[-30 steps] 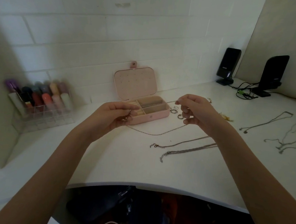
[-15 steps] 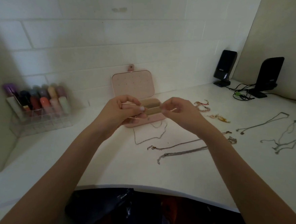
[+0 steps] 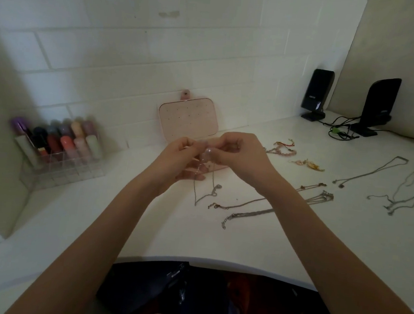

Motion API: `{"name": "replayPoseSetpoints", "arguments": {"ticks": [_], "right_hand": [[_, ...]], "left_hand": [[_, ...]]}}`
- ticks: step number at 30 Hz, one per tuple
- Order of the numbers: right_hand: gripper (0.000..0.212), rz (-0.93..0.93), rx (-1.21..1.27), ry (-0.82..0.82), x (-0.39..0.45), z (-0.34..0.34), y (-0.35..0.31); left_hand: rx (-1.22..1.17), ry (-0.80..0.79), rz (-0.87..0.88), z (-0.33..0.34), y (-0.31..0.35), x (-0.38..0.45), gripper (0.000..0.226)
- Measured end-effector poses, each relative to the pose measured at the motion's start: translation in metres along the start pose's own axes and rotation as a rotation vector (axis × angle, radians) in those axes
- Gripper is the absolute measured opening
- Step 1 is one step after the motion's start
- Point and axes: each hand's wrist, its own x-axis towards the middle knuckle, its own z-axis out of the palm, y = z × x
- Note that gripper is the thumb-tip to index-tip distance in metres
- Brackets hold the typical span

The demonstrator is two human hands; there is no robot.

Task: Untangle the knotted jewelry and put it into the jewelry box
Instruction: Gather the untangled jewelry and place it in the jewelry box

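On white counter (image 3: 147, 226), in front of open pink jewelry box (image 3: 188, 117), thin chain (image 3: 212, 181) being pinched between left hand (image 3: 176, 158) and right hand (image 3: 240, 156), fingers curled on it, fingertips together; loop being trailed onto counter.

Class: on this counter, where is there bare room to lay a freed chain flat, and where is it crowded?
Bare: between the lipstick organizer and the dangling chain, and along the counter's front edge. Crowded: right of the jewelry box, with bracelets and necklaces.
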Motion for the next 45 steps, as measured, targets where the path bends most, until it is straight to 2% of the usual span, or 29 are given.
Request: {"name": "replayPoseSetpoints", "arguments": {"ticks": [3,8,10,13,15,17,18,21,29,34,40,45], "right_hand": [[0.002,0.061,0.189,0.034,0.002,-0.006,-0.010],[0.008,0.169,0.442,0.045,0.002,-0.019,-0.020],[0.007,0.190,0.564,0.066,0.001,-0.025,-0.023],[0.009,0.201,0.710,0.047,0.000,-0.033,-0.026],[0.012,0.197,0.755,0.018,-0.001,-0.036,-0.029],[0.014,0.182,0.769,-0.017,-0.001,-0.038,-0.032],[0.014,0.173,0.777,-0.031,-0.001,-0.038,-0.034],[0.015,0.152,0.819,-0.022,-0.002,-0.039,-0.038],[0.022,0.109,0.855,0.193,-0.010,-0.073,-0.033],[0.026,0.172,0.842,0.209,-0.028,-0.092,-0.027],[0.033,0.233,0.839,0.217,-0.057,-0.109,-0.021],[0.027,0.244,0.729,0.202,-0.079,-0.126,-0.014]], "left_hand": [[-0.051,-0.087,-0.060,0.003,-0.001,-0.003,0.044],[0.068,-0.322,-0.087,0.008,-0.003,-0.013,0.055],[0.116,-0.329,-0.080,0.010,-0.004,-0.015,0.046],[0.258,-0.254,0.019,0.013,-0.006,-0.015,0.016],[0.267,-0.225,0.052,0.015,-0.006,-0.014,0.028],[0.240,-0.267,0.040,0.020,-0.003,-0.015,0.040],[0.239,-0.299,0.035,0.023,-0.002,-0.015,0.038],[0.262,-0.357,0.074,0.034,0.000,-0.018,0.013],[0.276,-0.203,0.091,0.010,-0.012,-0.022,0.023],[0.270,-0.167,0.109,0.003,-0.017,-0.031,0.022],[0.180,-0.239,0.047,0.016,-0.018,-0.046,0.026],[0.208,-0.231,0.022,0.029,-0.022,-0.055,0.024]]}}
